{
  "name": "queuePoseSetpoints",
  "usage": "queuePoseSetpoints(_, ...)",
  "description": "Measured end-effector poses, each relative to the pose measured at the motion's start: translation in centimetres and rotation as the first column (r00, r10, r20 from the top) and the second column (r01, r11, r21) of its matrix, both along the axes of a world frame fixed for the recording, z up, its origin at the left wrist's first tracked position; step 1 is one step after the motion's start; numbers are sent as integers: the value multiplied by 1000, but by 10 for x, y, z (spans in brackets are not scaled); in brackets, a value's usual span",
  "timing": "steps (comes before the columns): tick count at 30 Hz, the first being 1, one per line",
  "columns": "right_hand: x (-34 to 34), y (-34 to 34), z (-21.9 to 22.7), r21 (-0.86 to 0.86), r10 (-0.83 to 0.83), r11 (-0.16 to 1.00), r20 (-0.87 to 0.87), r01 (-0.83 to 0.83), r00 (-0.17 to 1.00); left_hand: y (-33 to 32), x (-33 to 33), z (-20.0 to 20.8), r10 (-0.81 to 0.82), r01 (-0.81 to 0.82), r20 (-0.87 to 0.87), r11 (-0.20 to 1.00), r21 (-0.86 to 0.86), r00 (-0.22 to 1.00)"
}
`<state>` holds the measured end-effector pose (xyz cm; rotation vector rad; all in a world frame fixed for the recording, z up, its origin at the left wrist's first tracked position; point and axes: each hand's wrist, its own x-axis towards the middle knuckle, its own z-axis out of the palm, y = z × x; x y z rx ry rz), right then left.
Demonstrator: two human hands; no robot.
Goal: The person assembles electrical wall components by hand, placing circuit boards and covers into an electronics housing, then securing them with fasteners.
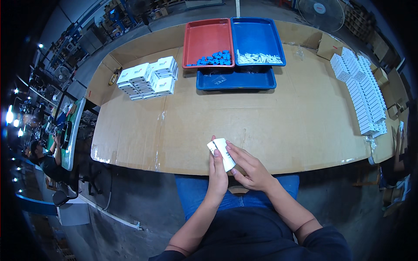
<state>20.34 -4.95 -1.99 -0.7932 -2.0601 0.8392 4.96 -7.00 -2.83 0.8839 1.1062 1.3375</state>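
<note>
Both hands, left hand (217, 174) and right hand (249, 168), are pinching one white box (222, 152) at the table's (270, 130) near edge. Three trays are sitting far: one red tray (207, 37), two blue trays (257, 35).

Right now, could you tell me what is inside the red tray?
The red tray holds small blue pieces heaped along its near edge. Anything beneath that heap is covered.

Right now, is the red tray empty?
No, the red tray holds a heap of small blue parts along its near edge, beside the blue tray with white parts.
</note>
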Motion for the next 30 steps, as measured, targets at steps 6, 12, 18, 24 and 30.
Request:
queuePoseSetpoints(6, -6, 2, -22, 164, -98, 981, -31, 102, 995, -1, 4, -10, 39, -41, -15, 990, -138, 999)
queuePoseSetpoints(12, -11, 2, -37, 213, -181, 958, -62, 191, 981, 2, 16, -5, 159, -155, 11, 971, -184, 987)
queuePoseSetpoints(18, -17, 0, -52, 206, -227, 949, -76, 238, 971, 3, 19, -8, 192, -185, 15, 962, -203, 981)
queuePoseSetpoints(24, -20, -1, -54, 240, -235, 936, -118, 258, 965, 1, 18, -3, 191, -180, 28, 959, -218, 981)
queuePoseSetpoints(30, -23, 1, -52, 250, -263, 926, -113, 284, 958, 4, 22, 0, 260, -205, 148, 929, -307, 954)
